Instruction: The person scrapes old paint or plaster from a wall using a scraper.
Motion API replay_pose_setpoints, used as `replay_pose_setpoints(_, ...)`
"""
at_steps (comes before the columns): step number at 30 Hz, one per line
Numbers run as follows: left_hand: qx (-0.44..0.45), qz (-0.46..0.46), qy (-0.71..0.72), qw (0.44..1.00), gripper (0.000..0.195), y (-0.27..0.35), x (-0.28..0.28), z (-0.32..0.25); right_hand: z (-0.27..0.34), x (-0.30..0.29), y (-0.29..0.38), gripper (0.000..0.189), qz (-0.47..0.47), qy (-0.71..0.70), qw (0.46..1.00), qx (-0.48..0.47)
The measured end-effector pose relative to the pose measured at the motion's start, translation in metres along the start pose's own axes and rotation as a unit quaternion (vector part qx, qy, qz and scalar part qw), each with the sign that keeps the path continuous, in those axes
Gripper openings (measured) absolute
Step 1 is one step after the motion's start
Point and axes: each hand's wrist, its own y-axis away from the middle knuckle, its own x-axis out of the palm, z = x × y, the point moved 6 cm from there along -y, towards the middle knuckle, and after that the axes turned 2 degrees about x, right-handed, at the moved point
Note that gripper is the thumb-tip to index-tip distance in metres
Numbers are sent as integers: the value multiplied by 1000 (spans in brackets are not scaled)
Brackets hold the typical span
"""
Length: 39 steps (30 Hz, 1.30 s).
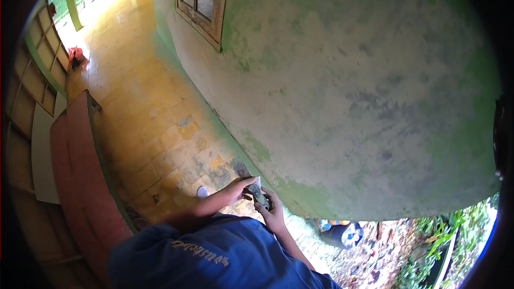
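In front of my blue shirt, both hands meet at a small dark grey-green object [259, 196] with a rounded end, whose kind I cannot tell. My right hand [274, 213] grips its lower end, thumb and fingers around it. My left hand [237, 191] is on its other side and pinches a small white piece [257, 182], perhaps paper or cloth. The left fingers are partly hidden behind the object. Just beyond the left hand, a dark flat piece [241, 169] shows near the base of the wall.
A worn green and grey wall [341, 100] with a wooden-framed window [217, 16] rises alongside. A long red bench or table [86, 168] stands at left on yellow floor tiles [136, 100]. A red bag [75, 54] lies farther off. A container [341, 235] and plants [431, 233] are at lower right.
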Motion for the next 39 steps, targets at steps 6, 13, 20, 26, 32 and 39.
replay_pose_setpoints(6, 5, 28, 38, 999, 25, -7, -31, -41, 16, 15, -46, 40, -24, -93, 995, 29)
replay_pose_setpoints(13, 58, 10, 74, 995, 30, -2, -99, -115, 32, 57, -130, 36, -60, -171, 983, 1)
replay_pose_setpoints(20, 124, -122, 35, 984, 38, 29, -198, -179, 72, 111, -218, 28, -56, -173, 981, -69)
replay_pose_setpoints(26, 141, -178, 127, 966, 31, 41, -270, -197, 106, 133, -288, 26, -55, -201, 973, -102)
replay_pose_setpoints(32, 180, -191, 140, 955, 28, 45, -303, -238, 128, 155, -367, 26, -46, -258, 959, -112)
replay_pose_setpoints(39, 237, -238, 172, 926, 30, 21, -348, -324, 160, 187, -477, 26, -11, -291, 950, -116)
